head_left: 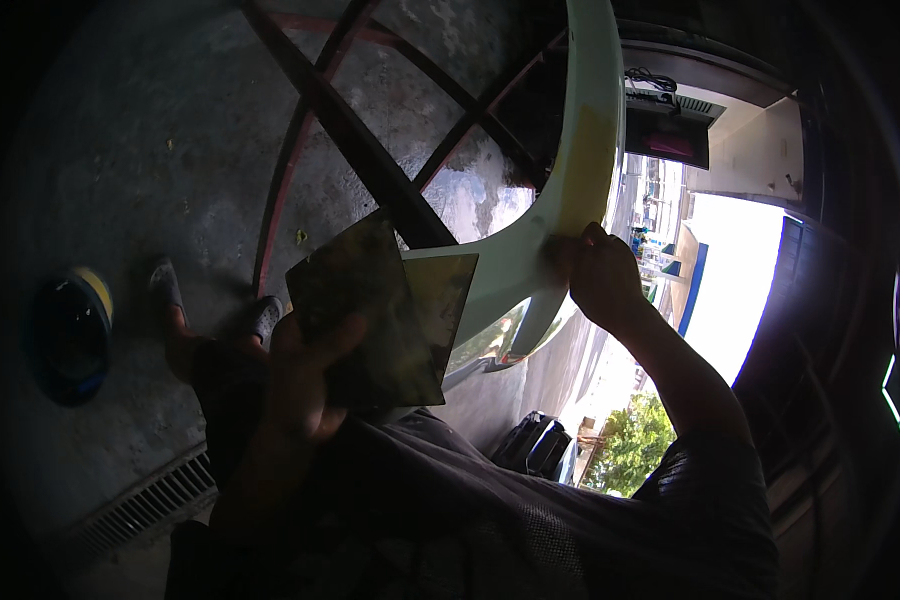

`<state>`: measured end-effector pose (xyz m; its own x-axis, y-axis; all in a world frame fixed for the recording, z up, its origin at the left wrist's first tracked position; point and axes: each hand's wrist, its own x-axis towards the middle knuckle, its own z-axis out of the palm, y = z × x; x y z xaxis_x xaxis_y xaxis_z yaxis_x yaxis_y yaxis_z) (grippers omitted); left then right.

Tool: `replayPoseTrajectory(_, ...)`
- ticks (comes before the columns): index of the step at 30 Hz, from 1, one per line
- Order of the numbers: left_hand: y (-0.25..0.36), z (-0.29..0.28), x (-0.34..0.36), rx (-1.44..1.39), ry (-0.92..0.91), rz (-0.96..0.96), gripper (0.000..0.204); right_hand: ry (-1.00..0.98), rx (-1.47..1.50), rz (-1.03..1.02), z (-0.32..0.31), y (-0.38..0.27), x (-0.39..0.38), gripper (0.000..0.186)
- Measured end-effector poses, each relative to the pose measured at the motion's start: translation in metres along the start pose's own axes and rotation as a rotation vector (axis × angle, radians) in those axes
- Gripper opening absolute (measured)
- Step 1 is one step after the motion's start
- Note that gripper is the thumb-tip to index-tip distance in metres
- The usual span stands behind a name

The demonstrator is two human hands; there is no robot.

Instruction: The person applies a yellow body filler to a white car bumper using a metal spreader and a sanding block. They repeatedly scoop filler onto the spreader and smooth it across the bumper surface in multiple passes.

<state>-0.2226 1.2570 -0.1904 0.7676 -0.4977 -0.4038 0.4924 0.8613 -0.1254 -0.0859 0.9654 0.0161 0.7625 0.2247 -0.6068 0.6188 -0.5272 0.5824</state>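
My left hand (315, 378) is closed around the edge of a dark, smeared square board (355, 290). A second, lighter flat plate (448, 315) shows beside it, partly covered by the board. On the right, my right hand (607, 272) is bent into a fist against a white curved panel (500, 258) that looks like a car bumper. Its knuckles lie at the lower end of a yellowish patch (587, 160) on the panel. Shadow and blur hide whatever those fingers hold.
Crossed dark and reddish metal bars (360, 140) stand behind the bumper. On the concrete floor at far left sits a dark round tub (70, 340) with a yellow part at its rim. A floor grate (160, 495) lies lower left. Bright daylight enters at right, near a dark bulky object (532, 443).
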Motion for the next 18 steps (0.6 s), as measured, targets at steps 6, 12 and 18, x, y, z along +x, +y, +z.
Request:
replayPoseTrajectory(6, 0.000, 0.006, -0.001, -0.098, 0.012, 0.046, 0.047, -0.083, 0.172, 0.073, -0.008, -0.011, -0.007, 0.028)
replayPoseTrajectory(12, 0.009, 0.003, 0.001, -0.052, -0.014, -0.061, 0.049, -0.163, 0.519, 0.118, -0.028, -0.002, -0.011, 0.025)
replayPoseTrajectory(18, 0.004, 0.003, -0.001, -0.037, 0.012, -0.013, 0.052, 0.453, 0.562, 0.111, -0.055, 0.125, 0.070, 0.028)
